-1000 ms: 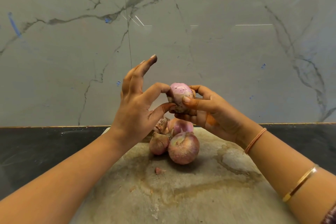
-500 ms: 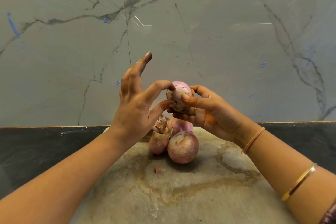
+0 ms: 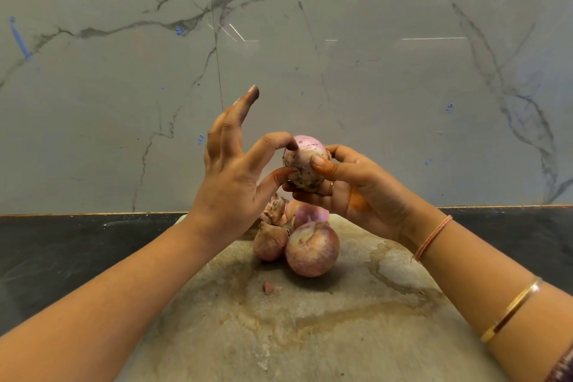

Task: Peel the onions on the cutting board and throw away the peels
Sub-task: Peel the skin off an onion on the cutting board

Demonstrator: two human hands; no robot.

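Grey veined marble wall at back, black countertop below it with a stained grey stone cutting board on top. Right hand grasps a small, partly peeled pinkish-purple onion raised above the board's far end, thumb across its front; left hand pinches the onion's left side between curled index finger and thumb, other fingers splayed upward. Under the hands, a cluster of reddish-brown and pink onions sits touching on the far centre of the board, with a small peel scrap just nearer.
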